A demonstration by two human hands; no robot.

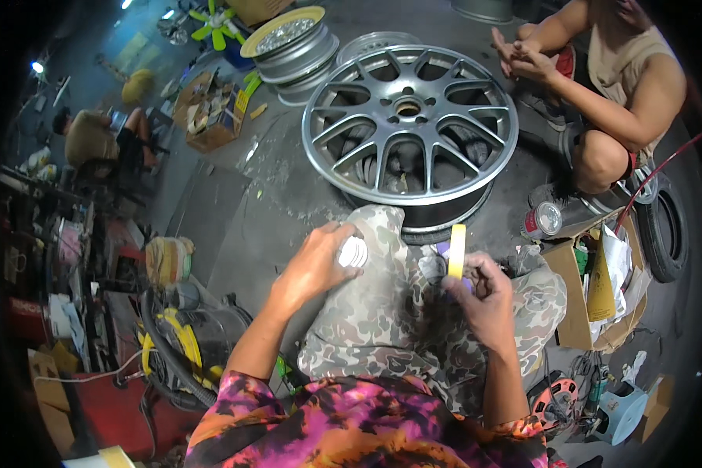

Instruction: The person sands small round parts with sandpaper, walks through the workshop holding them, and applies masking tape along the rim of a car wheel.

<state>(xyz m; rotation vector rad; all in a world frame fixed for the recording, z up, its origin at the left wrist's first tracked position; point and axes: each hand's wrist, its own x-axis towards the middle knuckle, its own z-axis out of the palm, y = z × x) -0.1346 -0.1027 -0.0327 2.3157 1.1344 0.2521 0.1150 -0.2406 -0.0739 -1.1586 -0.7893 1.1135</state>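
"Pink, orange and black shirt (pixel 351 417), right under the lens. What's beyond it, starting from the left?"

"Far back, a seated person (pixel 93 140). Closer in, a black-and-yellow vacuum-like machine (pixel 203 347) with a thick dark hose, then a cardboard box (pixel 203 140) full of odds and ends, and a stack of wheels (pixel 296 66) with a yellow-lipped one on top."

"And the left hand (pixel 317 259)?"

"Over the knee of the camouflage trousers (pixel 363 304), fingers and thumb curled round a white ridged piece (pixel 354 253). It's small and washed out, so I can't say whether that's a roll or a stack."

"Next?"

"Straight ahead, just past the knees, the big silver wheel (pixel 398 98). It lies face up over a dark round base (pixel 452 210), its many spokes spreading from the hub. Neither hand touches it."

"So the right hand (pixel 487 292) is busy too?"

"Yes, it pinches a slim yellow piece (pixel 457 249) between thumb and fingers, upright, above the other leg and near the wheel's lower edge."

"What finishes the right side?"

"A tin (pixel 546 219) on the floor, an open carton (pixel 576 316) stuffed with paper, a co-worker (pixel 624 93) squatting behind with both hands together, and a black tyre (pixel 668 238) at the far edge."
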